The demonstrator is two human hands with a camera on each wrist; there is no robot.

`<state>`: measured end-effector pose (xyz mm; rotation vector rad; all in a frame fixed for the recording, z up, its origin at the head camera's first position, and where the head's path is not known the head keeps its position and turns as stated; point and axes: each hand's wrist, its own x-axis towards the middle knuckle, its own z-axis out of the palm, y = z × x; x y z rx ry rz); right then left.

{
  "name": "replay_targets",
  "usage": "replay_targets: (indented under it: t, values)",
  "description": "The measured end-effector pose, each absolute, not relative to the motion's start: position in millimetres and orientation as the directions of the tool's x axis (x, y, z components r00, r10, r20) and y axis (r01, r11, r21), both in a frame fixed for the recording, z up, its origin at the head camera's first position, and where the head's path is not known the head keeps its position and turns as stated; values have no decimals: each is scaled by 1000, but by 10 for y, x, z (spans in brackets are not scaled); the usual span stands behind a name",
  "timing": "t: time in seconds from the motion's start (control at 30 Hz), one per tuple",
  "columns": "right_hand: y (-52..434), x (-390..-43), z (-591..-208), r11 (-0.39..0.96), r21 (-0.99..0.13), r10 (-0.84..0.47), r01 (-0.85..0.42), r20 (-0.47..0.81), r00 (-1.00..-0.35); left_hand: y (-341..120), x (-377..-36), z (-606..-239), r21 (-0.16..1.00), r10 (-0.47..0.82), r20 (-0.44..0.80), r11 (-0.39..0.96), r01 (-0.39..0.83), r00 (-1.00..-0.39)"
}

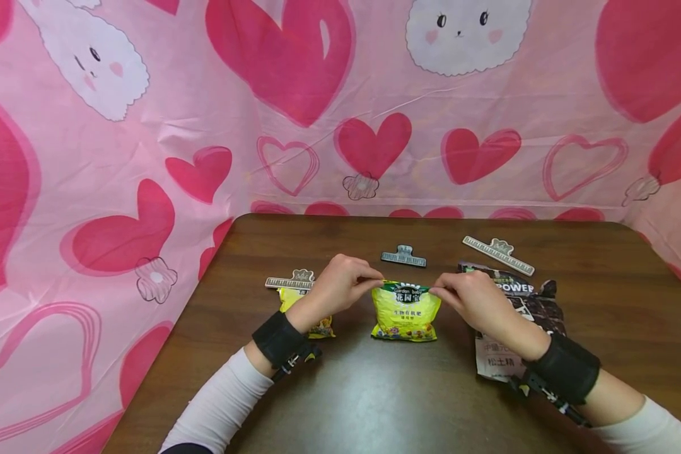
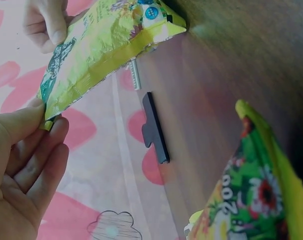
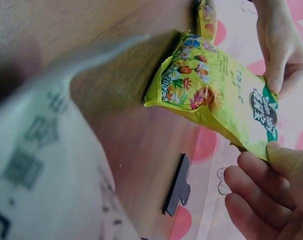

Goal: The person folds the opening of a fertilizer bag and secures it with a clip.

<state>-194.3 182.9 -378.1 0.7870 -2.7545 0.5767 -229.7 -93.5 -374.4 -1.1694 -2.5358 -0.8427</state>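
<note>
Pink heart-print cloth (image 1: 417,94) is backing the brown worktop (image 1: 346,403). I'm watching remotely: left hand (image 1: 340,284) and right hand (image 1: 479,301) are each pinching a top corner of the yellow bag (image 1: 405,318), central between both grips. Its top edge is running hand to hand; dark clip (image 1: 404,257) is lying beyond, roughly parallel, nearer the left hand.

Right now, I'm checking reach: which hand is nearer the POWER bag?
Right. The right hand overlaps the POWER bag in the head view, pinching the middle yellow bag by its right top corner; the left hand is farther left, pinching its left top corner.
</note>
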Motion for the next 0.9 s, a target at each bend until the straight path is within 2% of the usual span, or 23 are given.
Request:
replay_targets:
  t: [0.37,0.67,0.9]
  values:
    - [1808,-1940,-3771,783,-308,-452,-540,314,-835,-925,-2309,-3732,403,641,424,499,767,-640]
    - [1813,-1949,-3794,785,-321,-455,-530,282,-844,-918,-2294,-3729,411,631,395,528,743,-667]
    - [1848,-1943,-3780,775,-236,-487,-587,370,-791,-919,-2290,-3709,402,642,379,534,744,-666]
